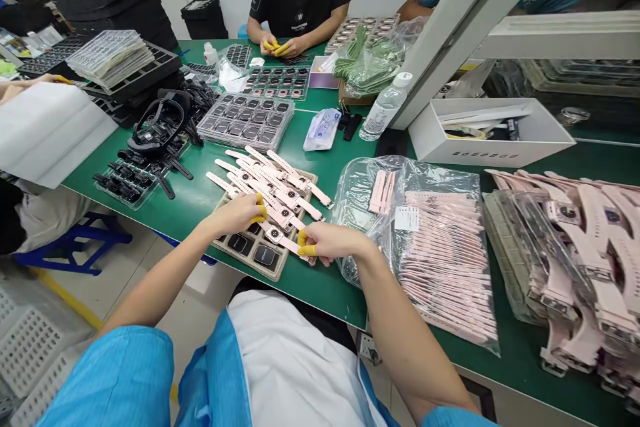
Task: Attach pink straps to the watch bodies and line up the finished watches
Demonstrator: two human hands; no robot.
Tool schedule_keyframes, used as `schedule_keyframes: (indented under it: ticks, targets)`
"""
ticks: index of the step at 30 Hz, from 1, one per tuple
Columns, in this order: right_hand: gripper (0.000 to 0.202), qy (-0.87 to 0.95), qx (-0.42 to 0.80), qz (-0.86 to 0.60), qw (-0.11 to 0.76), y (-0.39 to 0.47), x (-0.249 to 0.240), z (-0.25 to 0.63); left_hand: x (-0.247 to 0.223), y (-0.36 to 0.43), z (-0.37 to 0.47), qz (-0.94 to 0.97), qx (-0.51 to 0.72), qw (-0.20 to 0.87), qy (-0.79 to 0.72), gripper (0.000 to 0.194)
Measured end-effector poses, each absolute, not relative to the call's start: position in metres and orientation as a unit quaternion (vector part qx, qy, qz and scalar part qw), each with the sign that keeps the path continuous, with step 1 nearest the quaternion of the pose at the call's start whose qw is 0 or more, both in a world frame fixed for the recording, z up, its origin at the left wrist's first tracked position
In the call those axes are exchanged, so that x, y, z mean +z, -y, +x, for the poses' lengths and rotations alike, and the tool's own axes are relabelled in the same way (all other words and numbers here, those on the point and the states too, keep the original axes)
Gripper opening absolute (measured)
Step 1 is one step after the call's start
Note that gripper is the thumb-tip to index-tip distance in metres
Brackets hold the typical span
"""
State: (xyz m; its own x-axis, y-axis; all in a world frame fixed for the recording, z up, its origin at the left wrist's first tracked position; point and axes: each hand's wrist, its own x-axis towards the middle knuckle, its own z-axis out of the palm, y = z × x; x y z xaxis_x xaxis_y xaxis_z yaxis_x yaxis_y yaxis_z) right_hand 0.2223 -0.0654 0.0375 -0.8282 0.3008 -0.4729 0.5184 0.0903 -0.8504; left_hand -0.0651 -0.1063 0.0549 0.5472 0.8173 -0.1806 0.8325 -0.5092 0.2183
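Two hands at the near edge of the green tabletop (320, 167), over a tray (235, 250) of watch faces. Left hand (235, 215) with yellow-capped fingers (259, 212) closed on a pink watch (280, 217) in the row lying across the tray. Right hand (330, 243) just right of it, fingers pinched on the near strap end of another pink watch (281, 240). Right of the hands, a clear bag of pink straps (440, 247). Far across, a seated person's hands (280, 47) near more trays (247, 119).
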Motion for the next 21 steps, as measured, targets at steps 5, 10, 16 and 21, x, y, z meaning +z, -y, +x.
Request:
schedule_keyframes:
  ticks: [5,10,16,21]
  targets:
    - [0.026,-0.722,-0.61,0.327,0.017,0.051,0.037,0.234,0.04,0.114,-0.067,0.863,0.06,0.034,-0.501,0.026]
    - [0.021,-0.698,-0.342,0.594,-0.208,0.016,0.021,0.276,0.048,0.139,-0.079,0.851,0.052,0.028,-0.522,0.027]
    - [0.054,-0.605,-0.187,0.763,-0.129,-0.003,-0.003,0.32,0.05,0.156,-0.075,0.851,-0.028,0.022,-0.523,0.033]
    - [0.061,-0.606,-0.177,0.766,-0.12,-0.003,-0.01,0.31,0.048,0.15,-0.075,0.855,-0.031,0.013,-0.518,0.029]
